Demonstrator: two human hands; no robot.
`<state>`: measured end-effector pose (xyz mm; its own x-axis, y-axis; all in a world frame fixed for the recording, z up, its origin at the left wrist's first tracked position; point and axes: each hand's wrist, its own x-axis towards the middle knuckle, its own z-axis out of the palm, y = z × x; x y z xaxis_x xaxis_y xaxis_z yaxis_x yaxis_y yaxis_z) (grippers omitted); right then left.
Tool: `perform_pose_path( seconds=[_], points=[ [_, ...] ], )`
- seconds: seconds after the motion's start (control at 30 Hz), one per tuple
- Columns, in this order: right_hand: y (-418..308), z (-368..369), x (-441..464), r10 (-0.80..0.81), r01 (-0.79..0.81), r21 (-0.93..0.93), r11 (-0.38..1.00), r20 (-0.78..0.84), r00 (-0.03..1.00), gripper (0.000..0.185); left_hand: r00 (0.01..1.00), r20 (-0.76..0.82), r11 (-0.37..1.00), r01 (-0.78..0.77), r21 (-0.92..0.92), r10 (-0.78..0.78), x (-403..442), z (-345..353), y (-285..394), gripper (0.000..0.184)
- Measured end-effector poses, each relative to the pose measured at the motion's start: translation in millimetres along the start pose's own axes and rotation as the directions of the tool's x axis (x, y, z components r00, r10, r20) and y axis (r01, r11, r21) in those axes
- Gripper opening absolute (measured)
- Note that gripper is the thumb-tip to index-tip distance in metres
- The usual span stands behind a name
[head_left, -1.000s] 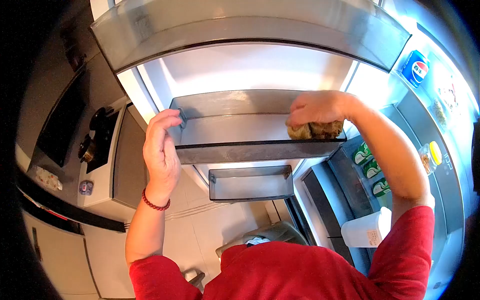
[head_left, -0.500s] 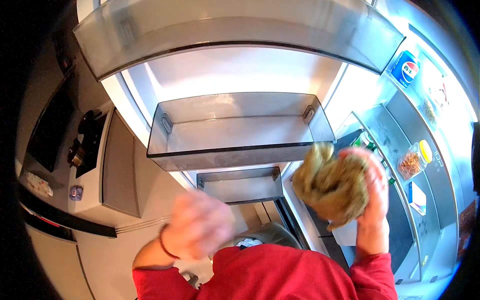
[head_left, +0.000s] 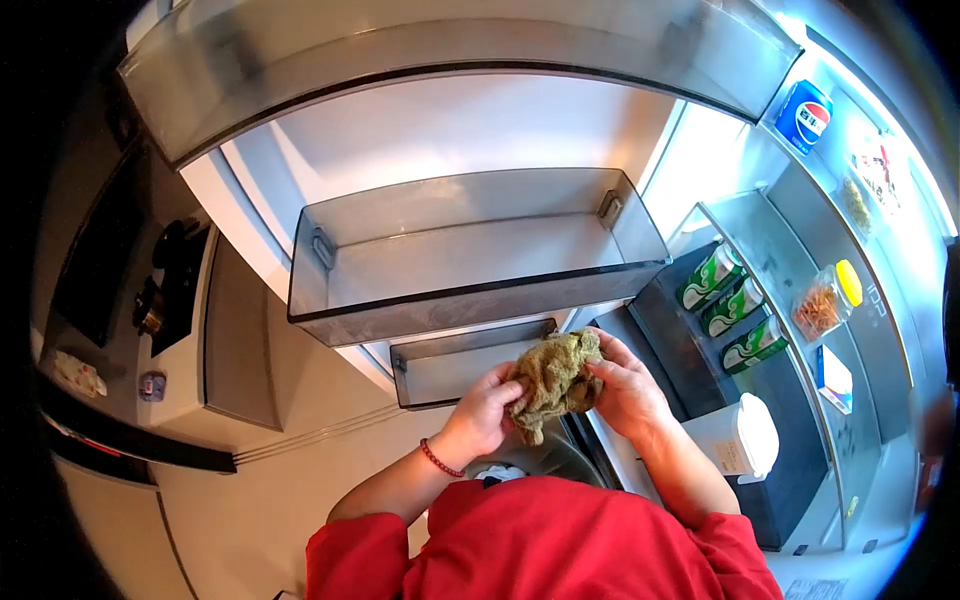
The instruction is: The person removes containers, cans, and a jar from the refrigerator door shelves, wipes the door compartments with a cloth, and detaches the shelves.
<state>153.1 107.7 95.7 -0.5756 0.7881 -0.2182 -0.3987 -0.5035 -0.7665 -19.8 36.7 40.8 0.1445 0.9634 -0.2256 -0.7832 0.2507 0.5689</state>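
Observation:
A crumpled olive-brown cloth (head_left: 553, 384) is held between both hands in front of my chest, below the fridge door's middle bin. My left hand (head_left: 484, 410), with a red bead bracelet above the wrist, pinches its left side with the thumb on top. On the cloth's right edge, my right hand (head_left: 628, 388) is closed with thumb and fingers. The middle door bin (head_left: 470, 300) is a clear grey tray with nothing visible in it. Below it, partly behind the cloth, sits a smaller door bin (head_left: 440, 370).
At right, the fridge's lower shelf holds green cans (head_left: 732, 308) and a white lidded container (head_left: 740, 440). Higher shelves hold a yellow-lidded jar (head_left: 828, 300), a small white-and-blue box (head_left: 833, 380) and a blue Pepsi can (head_left: 804, 116). A large door bin (head_left: 460, 50) spans the top. A counter (head_left: 180, 350) stands left.
The cloth has moved left from my right hand at the fridge shelves to in front of my chest. My left hand has come across and taken hold of it too.

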Motion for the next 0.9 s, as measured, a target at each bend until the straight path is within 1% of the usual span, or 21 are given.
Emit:
perform_pose_path(
  seconds=[0.03,0.07,0.1,0.13,0.17,0.23,0.27,0.3,0.37,0.43,0.47,0.5,0.57,0.6,0.63,0.7,0.83,0.9],
  points=[
    [-2,-7,3,0.012,-0.013,0.040,0.999,0.020,1.000,0.045,1.000,-0.002,1.000,0.005,0.002,-0.005,3,-1,3,0.030],
    [-3,-11,8,0.009,-0.010,0.042,0.999,0.019,1.000,0.045,0.999,0.018,0.995,-0.026,-0.100,0.028,5,-3,7,0.031],
    [-3,-15,13,0.015,-0.016,0.122,0.992,0.013,1.000,0.045,0.998,0.034,0.978,-0.052,-0.204,0.060,9,-5,9,0.032],
    [-5,-17,16,0.022,-0.023,0.203,0.979,0.008,1.000,0.044,0.965,0.206,0.950,-0.095,-0.298,0.161,18,-10,12,0.033],
    [-7,-17,18,0.022,-0.023,0.206,0.978,0.006,1.000,0.044,0.933,0.307,0.924,-0.063,-0.378,0.189,24,-13,16,0.036],
    [-14,-12,23,-0.172,0.140,0.323,0.936,0.073,0.982,0.041,0.923,0.317,0.922,-0.089,-0.377,0.219,28,4,33,0.037],
    [-20,-5,23,-0.218,0.185,0.310,0.932,0.075,0.973,0.040,0.922,0.320,0.923,-0.088,-0.374,0.218,26,18,39,0.037],
    [-24,-4,22,-0.222,0.189,0.310,0.932,0.076,0.972,0.040,0.911,0.333,0.911,-0.098,-0.401,0.245,25,35,42,0.039],
    [-32,-2,21,-0.289,0.210,0.380,0.901,0.163,0.943,0.041,0.898,0.344,0.897,-0.111,-0.429,0.275,34,53,43,0.040],
    [-41,0,19,-0.265,0.187,0.445,0.876,0.119,0.957,0.055,0.882,0.376,0.849,-0.049,-0.526,0.283,48,65,44,0.043],
    [-41,-5,19,-0.280,0.193,0.471,0.861,0.121,0.952,0.059,0.910,0.330,0.855,-0.049,-0.516,0.251,53,73,45,0.048],
    [-43,-10,20,-0.295,0.199,0.496,0.845,0.122,0.948,0.064,0.909,0.331,0.855,-0.050,-0.516,0.253,63,75,44,0.048],
    [-48,-12,19,-0.366,0.267,0.531,0.804,0.089,0.926,0.071,0.833,0.492,0.867,0.031,-0.497,0.252,86,72,39,0.054],
    [-52,-11,19,-0.388,0.302,0.502,0.811,0.074,0.919,0.074,0.847,0.482,0.894,0.017,-0.448,0.226,97,72,38,0.057],
    [-56,-9,19,-0.386,0.300,0.498,0.814,0.077,0.919,0.074,0.847,0.481,0.893,0.015,-0.449,0.228,106,68,37,0.057],
    [-57,-8,19,-0.395,0.328,0.417,0.847,0.084,0.915,0.074,0.850,0.490,0.904,0.041,-0.426,0.192,117,64,35,0.055],
    [-49,-3,17,-0.415,0.357,0.384,0.852,0.079,0.906,0.075,0.868,0.465,0.881,0.076,-0.467,0.172,113,60,39,0.054],
    [-44,5,13,-0.412,0.361,0.319,0.876,0.107,0.905,0.075,0.853,0.470,0.938,-0.061,-0.340,0.226,108,53,43,0.052]
  ],
)
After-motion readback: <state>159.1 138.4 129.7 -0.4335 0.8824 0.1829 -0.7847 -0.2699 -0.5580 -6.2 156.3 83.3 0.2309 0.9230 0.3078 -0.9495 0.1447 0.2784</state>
